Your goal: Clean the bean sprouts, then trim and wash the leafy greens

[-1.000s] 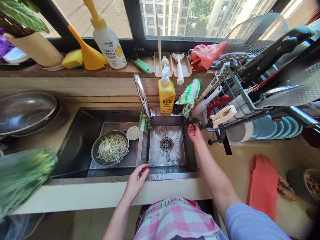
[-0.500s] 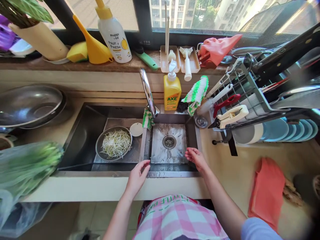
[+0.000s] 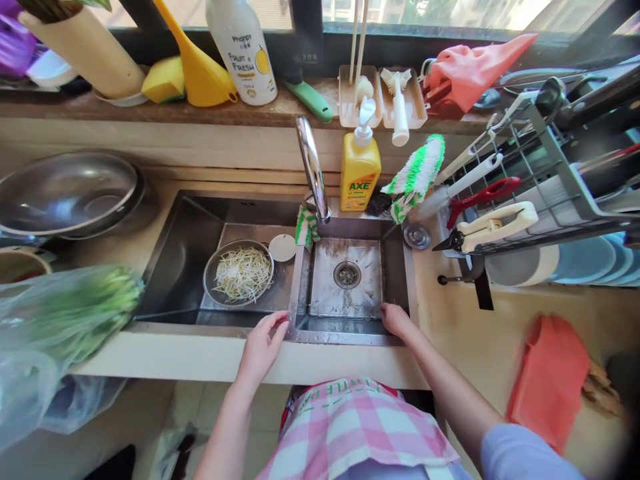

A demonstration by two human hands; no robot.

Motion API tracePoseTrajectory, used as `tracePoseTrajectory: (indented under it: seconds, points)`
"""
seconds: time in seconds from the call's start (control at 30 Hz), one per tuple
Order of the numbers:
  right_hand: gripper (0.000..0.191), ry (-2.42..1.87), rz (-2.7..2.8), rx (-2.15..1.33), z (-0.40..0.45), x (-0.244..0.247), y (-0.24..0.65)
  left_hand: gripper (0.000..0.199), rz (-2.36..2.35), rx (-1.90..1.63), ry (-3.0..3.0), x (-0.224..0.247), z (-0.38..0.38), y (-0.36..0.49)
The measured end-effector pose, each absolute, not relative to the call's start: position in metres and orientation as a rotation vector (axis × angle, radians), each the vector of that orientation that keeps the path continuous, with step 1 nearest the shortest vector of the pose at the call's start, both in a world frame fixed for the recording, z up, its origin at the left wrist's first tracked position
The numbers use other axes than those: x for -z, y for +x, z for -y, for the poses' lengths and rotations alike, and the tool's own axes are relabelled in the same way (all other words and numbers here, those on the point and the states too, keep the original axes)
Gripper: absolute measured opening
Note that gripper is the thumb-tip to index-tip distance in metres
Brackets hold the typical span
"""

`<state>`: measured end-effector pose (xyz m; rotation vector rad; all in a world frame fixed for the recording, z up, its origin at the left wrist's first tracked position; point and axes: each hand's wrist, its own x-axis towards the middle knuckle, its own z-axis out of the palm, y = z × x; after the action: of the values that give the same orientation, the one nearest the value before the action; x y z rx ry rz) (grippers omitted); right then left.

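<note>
My left hand (image 3: 263, 341) hangs over the front rim of the sink (image 3: 195, 327), thumb and fingers apart, holding nothing. Over the right front corner of the small basin (image 3: 333, 297) is my right hand (image 3: 397, 319), its fingers bent and pointing down, their tips partly hidden. A metal bowl of bean sprouts (image 3: 243, 273) stands in the large left basin, beside a small round white lid (image 3: 282, 247). The faucet (image 3: 311, 163) rises behind the divider, where a green-and-white cloth (image 3: 305, 227) hangs.
Yellow soap bottle (image 3: 360, 177) and striped cloth (image 3: 417, 175) stand behind the small basin. A dish rack (image 3: 560, 167) with scissors is at right, near a red cloth (image 3: 553, 380). Bagged greens (image 3: 85, 313) and a large pan (image 3: 70, 193) lie left.
The view has shifted, so the sink sits slightly higher and further right. My left hand has moved left along the front rim. My right hand's fingers have curled downward.
</note>
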<state>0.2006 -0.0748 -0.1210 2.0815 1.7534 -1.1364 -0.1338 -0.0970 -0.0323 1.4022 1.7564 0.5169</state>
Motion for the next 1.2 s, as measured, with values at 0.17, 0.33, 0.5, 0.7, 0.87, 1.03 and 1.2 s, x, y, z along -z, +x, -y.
tracePoseTrajectory:
  seconds: [0.17,0.33,0.5,0.7,0.87,1.03,1.2]
  points:
    - [0.031,1.971,-1.687,1.033,0.067,0.134,0.193,0.033,-1.787,-0.467,1.439,0.024,0.102,-0.137]
    - [0.028,1.903,-1.71,1.028,0.068,0.138,0.196,0.031,-1.766,-0.431,1.506,0.02,0.105,-0.134]
    - [0.025,1.869,-1.756,1.014,0.069,0.139,0.2,0.031,-1.752,-0.427,1.524,0.02,0.101,-0.129]
    - [0.024,1.806,-1.812,1.01,0.071,0.14,0.197,0.03,-1.735,-0.454,1.586,0.014,0.094,-0.123]
    - [0.024,1.715,-1.875,1.079,0.075,0.139,0.193,0.029,-1.739,-0.466,1.592,0.013,0.093,-0.121]
    - [0.023,1.718,-1.777,1.131,0.073,0.146,0.193,0.029,-1.734,-0.479,1.572,0.014,0.094,-0.121]
    - [0.025,1.808,-1.606,1.076,0.053,0.171,0.184,0.031,-1.74,-0.476,1.512,0.013,0.097,-0.123]
